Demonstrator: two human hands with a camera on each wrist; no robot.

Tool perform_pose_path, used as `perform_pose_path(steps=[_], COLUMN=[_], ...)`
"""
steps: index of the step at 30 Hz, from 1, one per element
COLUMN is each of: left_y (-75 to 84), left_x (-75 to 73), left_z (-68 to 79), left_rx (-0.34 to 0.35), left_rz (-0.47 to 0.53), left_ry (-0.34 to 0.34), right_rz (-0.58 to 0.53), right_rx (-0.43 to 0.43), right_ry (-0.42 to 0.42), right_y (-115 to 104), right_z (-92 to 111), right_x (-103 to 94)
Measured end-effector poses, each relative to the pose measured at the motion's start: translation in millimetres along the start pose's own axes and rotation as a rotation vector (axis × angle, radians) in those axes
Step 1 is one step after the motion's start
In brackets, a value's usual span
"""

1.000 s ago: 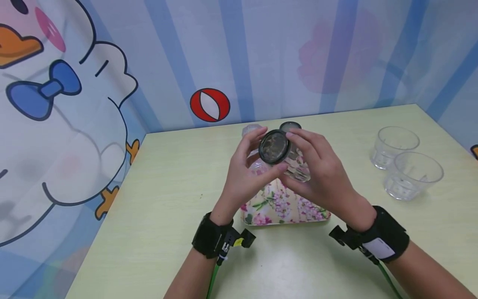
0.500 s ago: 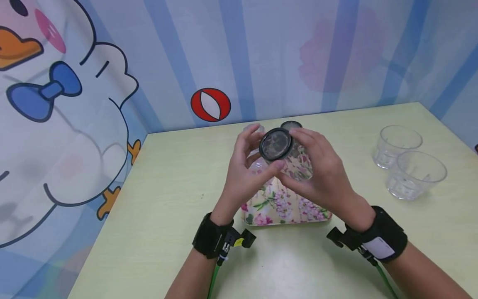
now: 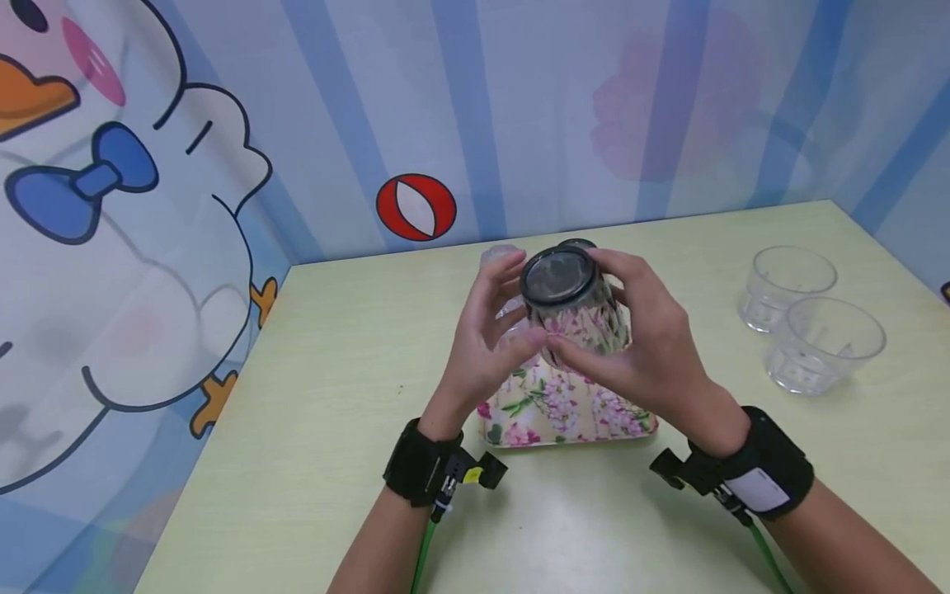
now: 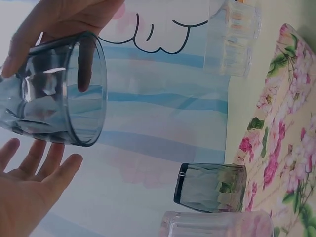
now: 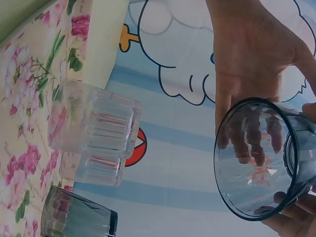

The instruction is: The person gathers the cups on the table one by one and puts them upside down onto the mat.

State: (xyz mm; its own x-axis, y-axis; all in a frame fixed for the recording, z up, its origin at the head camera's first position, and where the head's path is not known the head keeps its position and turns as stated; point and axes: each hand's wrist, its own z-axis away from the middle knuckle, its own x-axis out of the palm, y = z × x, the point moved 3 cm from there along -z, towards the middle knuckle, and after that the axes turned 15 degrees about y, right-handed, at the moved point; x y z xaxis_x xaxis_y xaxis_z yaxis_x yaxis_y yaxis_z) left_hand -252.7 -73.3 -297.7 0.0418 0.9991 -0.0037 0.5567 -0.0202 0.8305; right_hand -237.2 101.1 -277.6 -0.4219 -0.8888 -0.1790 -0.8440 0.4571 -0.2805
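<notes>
Grey glass (image 3: 577, 313) now sits nearer vertical, base up, right fingers (image 3: 623, 268) clamped on it, left fingers (image 3: 495, 277) spread alongside, so handling seems unfinished

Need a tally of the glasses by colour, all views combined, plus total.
Grey glasses: 2
Clear glasses: 4
Total: 6

A see-through, smoky grey glass (image 3: 586, 323) with faceted sides is hanging upside down in the grip of the right hand (image 3: 656, 342), its dark base facing up, above the flowery tray (image 3: 560, 417), beyond its near edge.
</notes>
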Motion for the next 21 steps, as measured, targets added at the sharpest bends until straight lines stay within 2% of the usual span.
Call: perform_pose_path(steps=[5,11,21], left_y=[-4.1,-7.0,-6.6], left_x=[2.6,4.3,5.6], left_z=[0.7,1.8,2.5], left_rx=[-0.035,-0.04,0.001], left_rz=[-0.009,-0.017,-0.06], left_ry=[-0.036,-0.072,-0.1], right_rz=[-0.017,-0.022,-0.001], right_rx=[0.03,0.049,0.044], right_ry=[0.015,0.022,0.027], right_y=[-0.1,0.0,-1.7], right_z=[0.9,1.3,0.5], right_x=[-2.0,-2.6,-3.7])
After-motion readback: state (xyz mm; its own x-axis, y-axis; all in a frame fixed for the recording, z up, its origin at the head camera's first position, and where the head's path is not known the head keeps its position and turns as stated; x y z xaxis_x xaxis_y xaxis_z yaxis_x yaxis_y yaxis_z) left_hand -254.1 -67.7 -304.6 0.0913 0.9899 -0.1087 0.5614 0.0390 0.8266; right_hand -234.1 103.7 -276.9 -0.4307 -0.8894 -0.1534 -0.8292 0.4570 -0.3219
